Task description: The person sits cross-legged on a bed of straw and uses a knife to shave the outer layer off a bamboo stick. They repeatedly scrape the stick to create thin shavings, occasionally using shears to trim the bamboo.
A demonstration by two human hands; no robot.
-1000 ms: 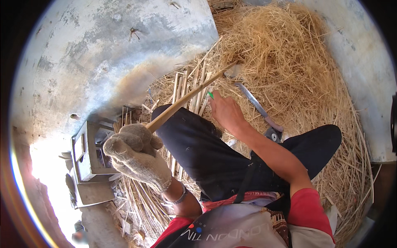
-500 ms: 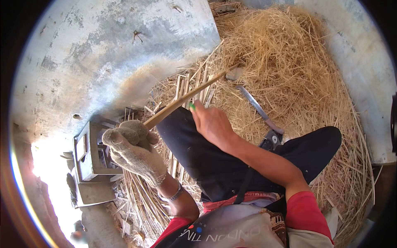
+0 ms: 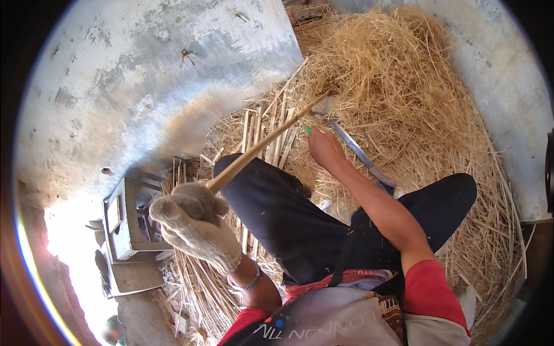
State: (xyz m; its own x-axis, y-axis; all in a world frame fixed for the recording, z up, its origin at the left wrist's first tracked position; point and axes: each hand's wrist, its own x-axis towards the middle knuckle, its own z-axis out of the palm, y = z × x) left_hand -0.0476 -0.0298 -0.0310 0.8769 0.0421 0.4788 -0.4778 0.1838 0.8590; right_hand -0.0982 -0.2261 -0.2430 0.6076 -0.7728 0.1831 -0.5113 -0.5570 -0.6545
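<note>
My left hand, in a thick knitted work glove, is closed round the near end of a long bamboo strip. The strip slants up and away to the right, past my left knee. My bare right hand is just right of the strip's far part, fingers curled in. A small green patch shows at its fingertips; what the hand holds, if anything, is hidden. A long curved knife lies behind that hand on the shavings, its wooden handle toward my right leg.
A large heap of thin shavings rises at the far right. Split bamboo pieces lie beyond my left knee, and a bundle of thin strips beside my left arm. A wooden stool-like frame stands left. A stained wall bounds the far left.
My right hand has moved away from me and right along the strip, toward its far end. My left hand has shifted slightly right and down, still gripping the strip.
</note>
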